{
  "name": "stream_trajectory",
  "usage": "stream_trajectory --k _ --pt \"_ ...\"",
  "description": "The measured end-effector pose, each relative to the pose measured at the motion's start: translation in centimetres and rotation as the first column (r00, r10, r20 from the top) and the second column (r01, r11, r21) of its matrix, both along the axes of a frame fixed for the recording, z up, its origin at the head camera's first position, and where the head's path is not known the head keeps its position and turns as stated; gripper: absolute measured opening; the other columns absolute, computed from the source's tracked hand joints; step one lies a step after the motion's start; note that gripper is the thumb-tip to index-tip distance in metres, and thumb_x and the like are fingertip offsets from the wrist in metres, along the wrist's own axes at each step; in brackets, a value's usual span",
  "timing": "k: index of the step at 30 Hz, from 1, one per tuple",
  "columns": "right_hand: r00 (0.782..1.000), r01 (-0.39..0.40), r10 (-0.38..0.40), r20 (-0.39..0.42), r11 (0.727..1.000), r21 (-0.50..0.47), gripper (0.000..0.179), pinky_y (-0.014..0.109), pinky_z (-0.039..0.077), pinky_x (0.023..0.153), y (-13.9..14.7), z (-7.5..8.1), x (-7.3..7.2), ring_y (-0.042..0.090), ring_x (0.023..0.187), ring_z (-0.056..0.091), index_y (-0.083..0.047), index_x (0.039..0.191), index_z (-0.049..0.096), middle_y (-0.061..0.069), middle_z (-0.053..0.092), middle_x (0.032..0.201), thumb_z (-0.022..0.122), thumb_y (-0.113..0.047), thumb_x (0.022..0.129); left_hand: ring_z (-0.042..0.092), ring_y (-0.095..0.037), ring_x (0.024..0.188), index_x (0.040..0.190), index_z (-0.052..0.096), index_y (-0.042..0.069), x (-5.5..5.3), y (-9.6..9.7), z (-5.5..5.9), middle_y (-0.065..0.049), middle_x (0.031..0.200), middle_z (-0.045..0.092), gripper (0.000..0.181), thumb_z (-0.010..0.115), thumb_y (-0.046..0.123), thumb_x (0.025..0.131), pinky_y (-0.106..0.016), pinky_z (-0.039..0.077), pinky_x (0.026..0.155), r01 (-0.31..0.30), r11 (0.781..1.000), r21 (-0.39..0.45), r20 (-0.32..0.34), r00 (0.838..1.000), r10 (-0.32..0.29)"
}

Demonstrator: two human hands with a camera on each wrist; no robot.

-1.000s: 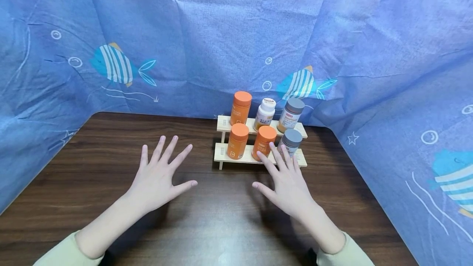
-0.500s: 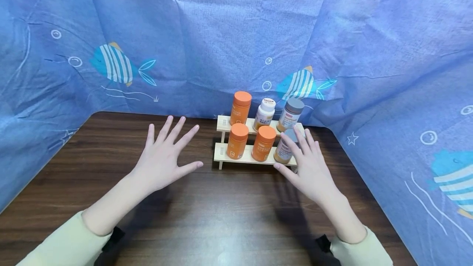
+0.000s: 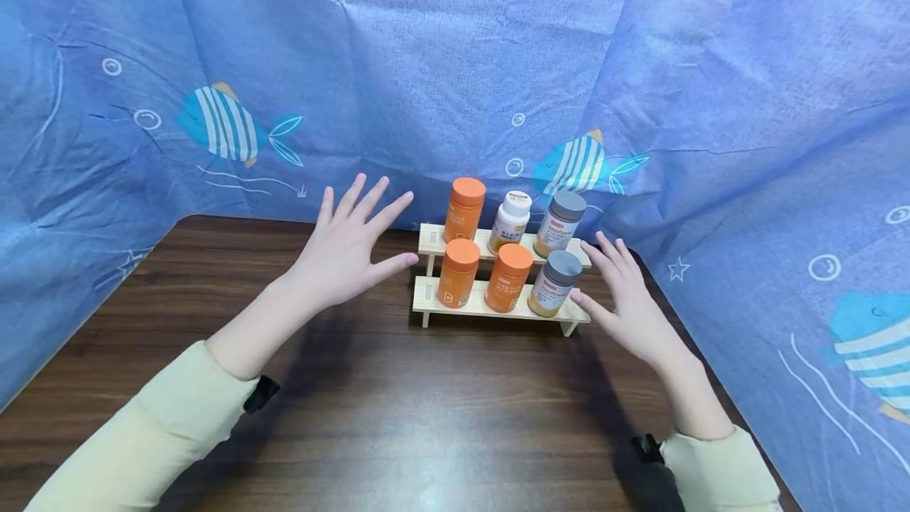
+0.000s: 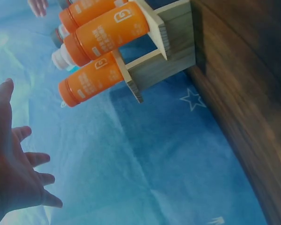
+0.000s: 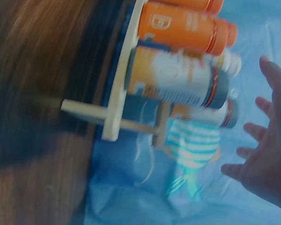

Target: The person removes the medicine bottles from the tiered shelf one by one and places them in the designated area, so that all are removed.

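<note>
My left hand (image 3: pixel 346 251) hovers left of a two-tier wooden rack (image 3: pixel 426 291), its fingers spread and holding nothing. On the rack's other side my right hand (image 3: pixel 629 303) is spread too, thumb close to the grey-lidded bottle (image 3: pixel 554 284) on the lower tier. Two orange bottles, a left one (image 3: pixel 457 273) and a middle one (image 3: pixel 508 278), share that tier. Behind them on the upper tier stand another orange bottle (image 3: pixel 464 209), a small white-capped bottle (image 3: pixel 509 221) and a second grey-lidded bottle (image 3: pixel 559 224). In the right wrist view my right hand (image 5: pixel 271 140) is apart from the bottles.
The rack stands near the back of a dark wood table (image 3: pixel 426 401). A blue cloth (image 3: pixel 426 62) printed with striped fish hangs behind the table and along its sides. Black straps (image 3: pixel 261 393) show at the sleeve cuffs.
Both hands have moved forward over the table. The right hand has also shifted right, uncovering the lower grey-lidded bottle; the left has drifted right towards the rack. The bottles stay in place.
</note>
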State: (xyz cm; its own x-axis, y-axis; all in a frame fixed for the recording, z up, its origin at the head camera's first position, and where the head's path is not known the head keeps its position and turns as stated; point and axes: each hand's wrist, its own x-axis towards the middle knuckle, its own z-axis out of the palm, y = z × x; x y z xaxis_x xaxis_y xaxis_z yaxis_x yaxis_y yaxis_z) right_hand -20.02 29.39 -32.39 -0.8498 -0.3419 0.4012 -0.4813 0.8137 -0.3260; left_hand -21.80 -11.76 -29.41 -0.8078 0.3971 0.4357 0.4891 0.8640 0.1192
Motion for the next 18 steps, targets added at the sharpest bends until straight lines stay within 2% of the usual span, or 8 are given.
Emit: stream_trajectory --k 9,13,18 --pt "1.000 -0.023 0.023 0.000 0.999 -0.039 0.066 0.061 0.015 0.109 2.8 -2.0 -1.9 0.034 0.144 0.012 -0.016 0.147 0.032 0.017 0.026 0.153 0.065 -0.026 0.090 0.003 -0.029 0.146 0.151 0.021 0.032 -2.9 1.3 1.1 -0.004 0.158 0.016 0.078 0.043 0.070 0.086 -0.057 -0.003 0.113 0.057 0.998 0.007 -0.025 0.998 -0.056" --pt "1.000 0.010 -0.009 0.021 0.999 -0.032 0.067 0.061 0.020 0.107 3.9 -3.3 -2.6 0.035 0.142 0.018 -0.017 0.147 0.033 0.016 0.027 0.153 0.065 -0.026 0.090 0.008 -0.031 0.145 0.150 0.024 0.030 -4.4 2.0 1.4 -0.005 0.157 0.020 0.077 0.050 0.065 0.087 -0.056 0.001 0.114 0.080 0.996 0.046 -0.034 0.996 -0.079" --pt "0.997 0.064 -0.062 0.034 0.997 -0.054 0.064 0.059 0.028 0.103 4.8 -4.9 -3.3 0.038 0.136 0.030 -0.018 0.147 0.034 0.014 0.034 0.150 0.064 -0.030 0.091 0.010 -0.030 0.145 0.150 0.026 0.029 -6.2 2.6 1.3 -0.006 0.156 0.021 0.075 0.053 0.061 0.087 -0.055 0.002 0.115 0.104 0.986 0.132 -0.015 0.995 -0.103"
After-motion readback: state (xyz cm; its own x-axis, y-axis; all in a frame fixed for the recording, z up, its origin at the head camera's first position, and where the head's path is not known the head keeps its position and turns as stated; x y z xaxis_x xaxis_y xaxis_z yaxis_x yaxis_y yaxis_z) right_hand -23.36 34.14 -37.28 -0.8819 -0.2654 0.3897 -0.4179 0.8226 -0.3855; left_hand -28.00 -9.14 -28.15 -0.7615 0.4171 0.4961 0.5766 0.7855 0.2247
